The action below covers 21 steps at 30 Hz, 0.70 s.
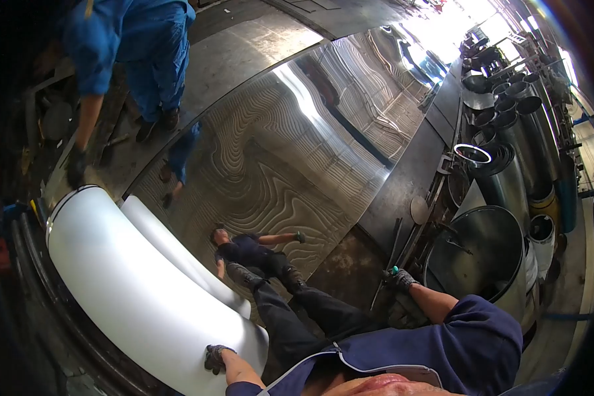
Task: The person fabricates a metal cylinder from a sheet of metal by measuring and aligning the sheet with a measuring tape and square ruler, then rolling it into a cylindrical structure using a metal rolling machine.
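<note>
A large white curved sheet (152, 284), bent into a trough-like arc, lies along the left side. My left hand (216, 358), in a dark grey glove, rests on its near end with fingers laid against the surface. Off to the right, my right hand (400, 280), also gloved, is closed around a thin rod-like tool (377, 296) with a green part at the top. Its exact kind is hard to make out. Just right of that hand stands a wide metal drum (472, 254).
A shiny metal sheet (297, 152) covers the floor ahead, mirroring me. Dark roller bars (39, 264) run beneath the white sheet. At upper left, a co-worker in blue (152, 59) reaches a gloved hand (76, 168) to its far end. Several metal cylinders (515, 158) line the right.
</note>
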Motion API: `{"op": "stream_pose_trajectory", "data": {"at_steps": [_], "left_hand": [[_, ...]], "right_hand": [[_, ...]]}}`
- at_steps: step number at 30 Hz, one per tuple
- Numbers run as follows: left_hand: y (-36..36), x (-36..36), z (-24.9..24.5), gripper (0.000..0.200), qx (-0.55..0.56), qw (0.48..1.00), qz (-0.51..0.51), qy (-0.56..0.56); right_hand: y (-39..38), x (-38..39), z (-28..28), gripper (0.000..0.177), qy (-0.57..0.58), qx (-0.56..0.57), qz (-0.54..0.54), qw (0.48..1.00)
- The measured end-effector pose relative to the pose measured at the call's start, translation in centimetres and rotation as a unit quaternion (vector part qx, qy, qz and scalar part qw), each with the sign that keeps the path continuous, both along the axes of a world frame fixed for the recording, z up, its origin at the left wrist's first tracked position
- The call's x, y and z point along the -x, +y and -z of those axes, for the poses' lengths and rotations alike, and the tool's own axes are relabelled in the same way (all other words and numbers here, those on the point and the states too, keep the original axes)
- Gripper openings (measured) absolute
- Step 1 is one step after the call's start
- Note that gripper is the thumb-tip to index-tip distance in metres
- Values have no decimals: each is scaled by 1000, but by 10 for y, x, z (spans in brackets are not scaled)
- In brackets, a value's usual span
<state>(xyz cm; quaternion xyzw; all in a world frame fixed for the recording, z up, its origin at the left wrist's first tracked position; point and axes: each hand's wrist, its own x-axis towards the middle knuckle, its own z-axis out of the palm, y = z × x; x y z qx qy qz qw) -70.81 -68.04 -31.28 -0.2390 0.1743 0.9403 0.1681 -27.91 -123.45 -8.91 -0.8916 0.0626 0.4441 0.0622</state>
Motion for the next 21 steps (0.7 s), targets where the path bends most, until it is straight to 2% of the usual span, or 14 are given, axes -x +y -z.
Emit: {"op": "stream_pose_trajectory", "data": {"at_steps": [4, 5, 6, 7, 8, 9, 10, 11, 12, 14, 16, 18, 19, 21], "left_hand": [[10, -67, 4, 45, -158, 979, -85, -96], [-1, -71, 2, 44, -213, 962, -130, -114], [-14, -64, -4, 44, -274, 938, -178, -116], [-16, -70, -9, 39, -256, 935, -192, -153], [-16, -59, 11, 38, -159, 979, -107, -73], [-9, -61, 18, 36, -156, 973, -162, -54], [-11, -77, -4, 39, -235, 943, -203, -117], [-10, -85, -14, 38, -200, 952, -194, -124], [-9, -92, -22, 37, -165, 960, -184, -131], [-7, -107, -28, 36, -105, 972, -169, -128], [-5, -114, -22, 36, -62, 979, -160, -112], [-5, -115, -20, 36, -64, 980, -153, -114], [-6, -119, -19, 36, -66, 980, -145, -118], [-7, -118, -18, 37, -71, 981, -130, -126]], "right_hand": [[-5, 23, 12, 43, -3, -115, 66, 991], [10, 18, -8, 33, 40, -103, 133, 985], [20, 12, -25, 33, 67, -100, 102, 987], [27, 9, -34, 30, 52, -107, 159, 980], [30, 12, -33, 28, 39, -113, 219, 968], [19, 13, -25, 28, 65, -110, 191, 973], [-8, 15, -3, 26, 19, -85, -38, 996], [-29, 21, 15, 24, -36, -64, -255, 964], [-41, 24, 25, 24, -24, -68, -269, 961], [-53, 31, 35, 22, -10, -71, -235, 969], [-22, 30, 6, 25, 72, -65, -117, 988], [-22, 43, 14, 24, 89, -128, 271, 950], [-26, 47, 14, 24, 81, -125, 284, 947], [-22, 48, 16, 22, 31, -53, 44, 997]]}}
